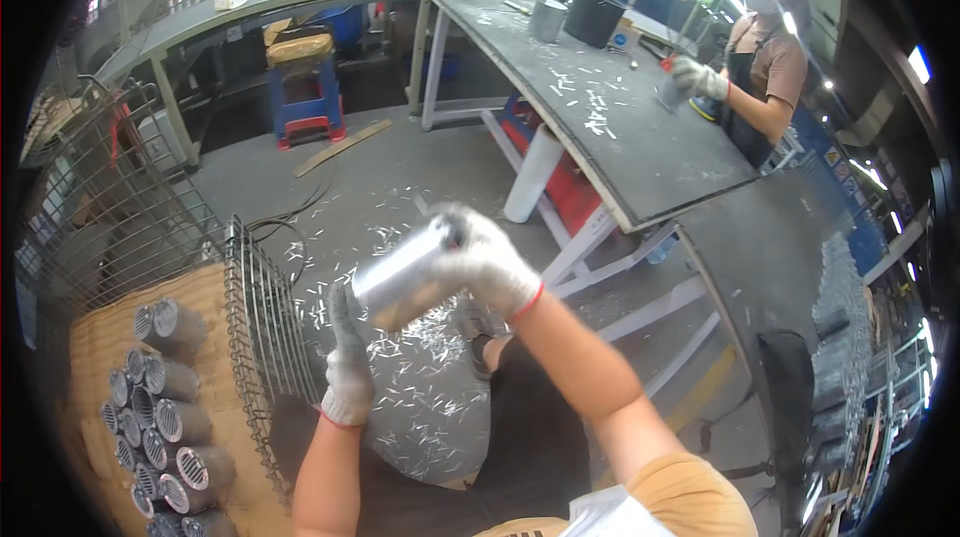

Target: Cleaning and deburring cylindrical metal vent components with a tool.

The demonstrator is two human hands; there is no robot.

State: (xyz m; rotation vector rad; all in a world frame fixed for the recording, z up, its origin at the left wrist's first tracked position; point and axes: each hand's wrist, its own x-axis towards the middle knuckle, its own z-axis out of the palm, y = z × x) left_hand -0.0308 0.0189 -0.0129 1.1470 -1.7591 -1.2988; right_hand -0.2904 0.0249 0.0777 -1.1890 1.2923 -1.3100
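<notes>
A shiny metal cylinder is tilted in the air before me, its lower end toward the left. My right hand, in a white work glove with a red cuff, is wrapped round its upper end. Beside the lower end, my gloved left hand has its fingers stretched upward, slightly blurred. Whether those fingers touch the cylinder, I cannot tell. Several similar metal cylinders with slotted ends lie piled on brown cardboard at the lower left.
A wire-mesh cage borders the cardboard. Metal slivers litter the floor. A dark workbench carries more slivers and a black container. A gloved co-worker stands behind it, right. A blue-and-red stool is farther back.
</notes>
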